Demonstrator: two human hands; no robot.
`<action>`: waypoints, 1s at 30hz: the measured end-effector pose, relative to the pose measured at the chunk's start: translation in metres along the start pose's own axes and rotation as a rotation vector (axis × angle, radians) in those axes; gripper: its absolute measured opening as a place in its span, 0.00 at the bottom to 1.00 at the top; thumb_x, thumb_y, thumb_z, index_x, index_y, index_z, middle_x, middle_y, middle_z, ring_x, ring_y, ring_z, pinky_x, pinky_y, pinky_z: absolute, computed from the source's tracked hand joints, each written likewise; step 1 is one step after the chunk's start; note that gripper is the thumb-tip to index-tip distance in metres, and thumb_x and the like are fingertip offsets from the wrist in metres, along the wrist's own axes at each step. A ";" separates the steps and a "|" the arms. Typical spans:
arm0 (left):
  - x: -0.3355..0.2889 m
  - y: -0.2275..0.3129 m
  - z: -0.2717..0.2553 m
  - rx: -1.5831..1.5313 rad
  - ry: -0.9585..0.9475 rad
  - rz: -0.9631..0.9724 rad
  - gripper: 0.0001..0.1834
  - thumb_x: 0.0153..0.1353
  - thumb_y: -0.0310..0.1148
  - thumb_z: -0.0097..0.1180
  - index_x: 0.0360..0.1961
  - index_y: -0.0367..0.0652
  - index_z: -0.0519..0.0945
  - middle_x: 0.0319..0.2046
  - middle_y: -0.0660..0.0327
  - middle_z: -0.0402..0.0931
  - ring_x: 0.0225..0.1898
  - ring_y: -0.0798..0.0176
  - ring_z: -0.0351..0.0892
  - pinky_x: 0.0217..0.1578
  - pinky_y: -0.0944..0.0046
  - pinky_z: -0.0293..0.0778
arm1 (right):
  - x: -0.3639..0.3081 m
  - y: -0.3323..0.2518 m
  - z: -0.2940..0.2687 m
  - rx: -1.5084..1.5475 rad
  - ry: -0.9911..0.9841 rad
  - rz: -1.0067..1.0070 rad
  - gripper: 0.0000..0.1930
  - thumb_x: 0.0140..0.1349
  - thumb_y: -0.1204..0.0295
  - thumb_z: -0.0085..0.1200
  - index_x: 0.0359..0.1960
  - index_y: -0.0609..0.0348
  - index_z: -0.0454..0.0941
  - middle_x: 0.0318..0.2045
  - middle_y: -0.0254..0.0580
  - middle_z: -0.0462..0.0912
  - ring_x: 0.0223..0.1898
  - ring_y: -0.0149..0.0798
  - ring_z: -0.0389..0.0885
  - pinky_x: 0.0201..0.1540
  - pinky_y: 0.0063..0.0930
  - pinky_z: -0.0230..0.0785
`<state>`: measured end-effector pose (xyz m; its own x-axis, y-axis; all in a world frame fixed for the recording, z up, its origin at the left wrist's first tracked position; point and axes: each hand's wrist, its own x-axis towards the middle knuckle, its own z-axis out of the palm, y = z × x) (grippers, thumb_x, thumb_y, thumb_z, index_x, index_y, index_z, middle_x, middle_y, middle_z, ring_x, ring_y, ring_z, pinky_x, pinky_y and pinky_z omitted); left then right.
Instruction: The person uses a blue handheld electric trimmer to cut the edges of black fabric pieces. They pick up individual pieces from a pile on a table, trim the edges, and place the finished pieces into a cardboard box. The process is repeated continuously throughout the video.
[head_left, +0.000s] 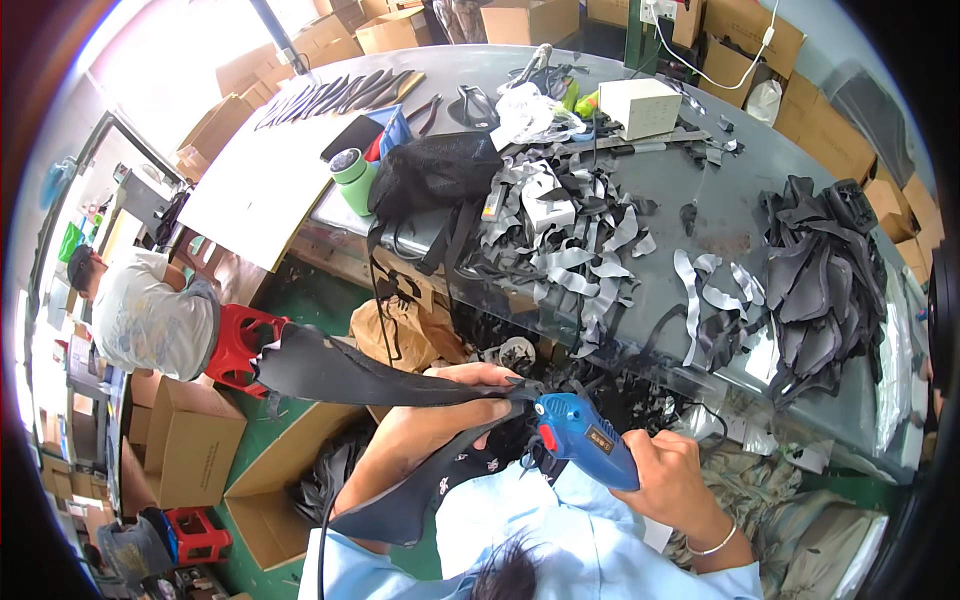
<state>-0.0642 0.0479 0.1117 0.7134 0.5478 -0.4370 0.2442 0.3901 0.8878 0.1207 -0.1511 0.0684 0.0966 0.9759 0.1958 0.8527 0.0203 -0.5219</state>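
Note:
In my right hand [675, 478] is the handle of a blue handheld electric cutter [590, 440] with a red button, its head pointing left. My left hand [445, 412] is closed on a long piece of black sheet material [335, 370], thumb on top. One wide end of the piece stretches out to the left, and another part hangs back over my left forearm. The cutter's head is right at the edge of the material, just beyond my left fingertips. The blade itself is too small and dark to make out.
Grey-black offcut strips [590, 260] heap on the grey table [690, 215], with stacked dark pieces [815, 270] at its right. A black bag [435, 170] and green tumbler [352, 182] stand farther left. An open carton [270, 490] is at lower left. A person [150, 310] sits on a red stool.

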 end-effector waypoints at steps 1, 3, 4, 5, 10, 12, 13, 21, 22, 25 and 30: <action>-0.002 0.004 0.001 0.058 -0.013 -0.013 0.14 0.50 0.20 0.58 0.41 0.32 0.77 0.32 0.59 0.77 0.24 0.71 0.72 0.25 0.73 0.67 | 0.000 0.000 0.001 -0.010 0.007 -0.019 0.18 0.39 0.71 0.65 0.30 0.61 0.69 0.15 0.40 0.74 0.16 0.43 0.74 0.22 0.32 0.65; -0.002 0.011 0.002 0.175 -0.039 -0.041 0.14 0.51 0.21 0.58 0.42 0.32 0.77 0.33 0.59 0.77 0.25 0.72 0.72 0.25 0.72 0.67 | 0.000 0.001 0.004 -0.029 0.022 -0.056 0.18 0.41 0.70 0.64 0.30 0.60 0.68 0.12 0.38 0.72 0.14 0.41 0.72 0.21 0.29 0.61; 0.000 0.010 0.001 0.220 -0.076 -0.043 0.15 0.51 0.22 0.57 0.42 0.32 0.77 0.33 0.60 0.77 0.25 0.72 0.72 0.25 0.72 0.67 | 0.000 0.000 0.004 -0.034 0.018 -0.057 0.18 0.41 0.70 0.64 0.29 0.60 0.68 0.12 0.38 0.72 0.13 0.40 0.72 0.21 0.29 0.62; 0.005 0.006 -0.002 0.265 -0.113 -0.045 0.15 0.52 0.22 0.57 0.43 0.32 0.77 0.33 0.60 0.77 0.26 0.72 0.72 0.26 0.72 0.67 | 0.000 -0.001 0.004 -0.039 0.014 -0.058 0.17 0.41 0.70 0.65 0.29 0.60 0.68 0.12 0.38 0.72 0.13 0.40 0.72 0.21 0.29 0.62; 0.012 -0.001 -0.001 0.457 -0.169 0.009 0.17 0.53 0.26 0.55 0.45 0.35 0.77 0.31 0.62 0.78 0.27 0.73 0.73 0.27 0.72 0.69 | 0.001 -0.004 0.008 0.004 0.024 -0.071 0.18 0.40 0.70 0.65 0.29 0.60 0.68 0.12 0.37 0.72 0.13 0.40 0.72 0.21 0.29 0.61; 0.012 -0.013 -0.004 0.438 -0.152 0.100 0.19 0.54 0.33 0.55 0.47 0.38 0.77 0.27 0.64 0.78 0.23 0.74 0.72 0.25 0.72 0.70 | 0.004 -0.009 0.008 0.037 0.034 -0.092 0.18 0.40 0.70 0.65 0.29 0.60 0.68 0.13 0.37 0.73 0.13 0.40 0.72 0.21 0.29 0.61; 0.016 -0.015 -0.003 0.419 -0.175 0.091 0.19 0.54 0.33 0.55 0.47 0.38 0.77 0.28 0.63 0.79 0.24 0.73 0.73 0.26 0.71 0.71 | 0.004 -0.008 0.009 0.045 0.034 -0.084 0.18 0.40 0.70 0.65 0.29 0.60 0.68 0.13 0.37 0.73 0.14 0.40 0.73 0.21 0.29 0.62; 0.034 -0.031 0.002 0.627 -0.257 0.252 0.18 0.52 0.29 0.59 0.45 0.36 0.77 0.38 0.56 0.80 0.35 0.67 0.79 0.36 0.67 0.74 | 0.007 -0.019 0.021 0.140 0.047 -0.090 0.20 0.39 0.70 0.67 0.32 0.62 0.70 0.17 0.41 0.76 0.16 0.41 0.77 0.23 0.29 0.69; 0.031 -0.031 0.000 0.624 -0.210 0.284 0.18 0.51 0.29 0.60 0.45 0.36 0.77 0.38 0.56 0.80 0.36 0.67 0.79 0.38 0.68 0.74 | 0.007 -0.019 0.022 0.144 0.044 -0.077 0.21 0.39 0.69 0.67 0.32 0.62 0.70 0.17 0.41 0.77 0.17 0.42 0.77 0.23 0.30 0.69; 0.014 -0.015 -0.010 0.385 -0.150 0.312 0.20 0.46 0.28 0.63 0.43 0.35 0.77 0.39 0.54 0.78 0.41 0.63 0.77 0.41 0.67 0.72 | 0.007 -0.016 0.024 0.141 0.055 -0.032 0.22 0.40 0.66 0.68 0.33 0.63 0.69 0.18 0.43 0.77 0.17 0.43 0.78 0.22 0.31 0.70; 0.006 -0.013 -0.005 -0.234 0.283 0.994 0.27 0.53 0.31 0.58 0.54 0.42 0.65 0.45 0.56 0.68 0.45 0.64 0.71 0.47 0.65 0.67 | 0.009 -0.013 0.022 0.094 0.059 0.009 0.25 0.41 0.64 0.69 0.34 0.65 0.69 0.19 0.45 0.78 0.19 0.45 0.80 0.23 0.32 0.72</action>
<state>-0.0659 0.0501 0.0970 0.3366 0.8400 0.4256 -0.5190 -0.2117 0.8281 0.0992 -0.1380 0.0586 0.1362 0.9617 0.2379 0.8000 0.0349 -0.5989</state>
